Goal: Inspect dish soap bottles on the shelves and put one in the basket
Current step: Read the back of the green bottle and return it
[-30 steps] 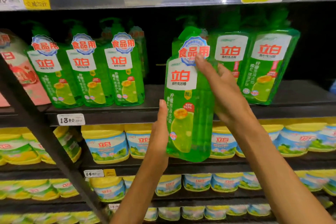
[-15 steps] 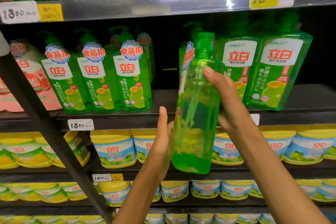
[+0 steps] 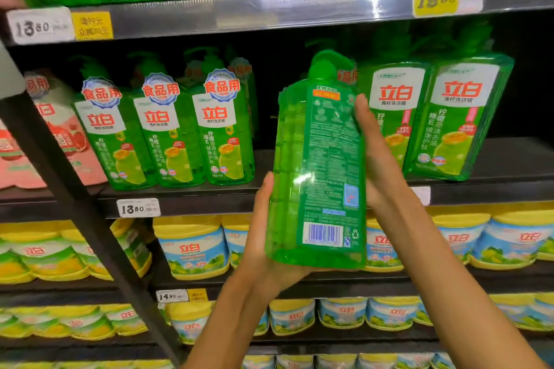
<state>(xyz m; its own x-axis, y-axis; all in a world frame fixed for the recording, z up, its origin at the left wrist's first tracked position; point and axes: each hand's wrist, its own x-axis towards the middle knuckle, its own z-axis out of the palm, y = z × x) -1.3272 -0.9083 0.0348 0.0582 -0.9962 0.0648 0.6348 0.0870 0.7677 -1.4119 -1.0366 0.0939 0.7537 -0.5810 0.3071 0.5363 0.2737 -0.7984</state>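
— Two things first: what is around you, and where is the bottle?

— Shelves (image 3: 299,9) of green dish soap fill the view. You hold one green bottle (image 3: 317,165) upright before the middle shelf, clear of it, back label and barcode facing you, likely so you can read them. No basket is in view.

— And your hands?

— Your left hand (image 3: 263,237) cups the base from below, its grip curled under the bottle. Your right hand (image 3: 374,153) clasps the right edge, fingers wrapped behind, steadying it.
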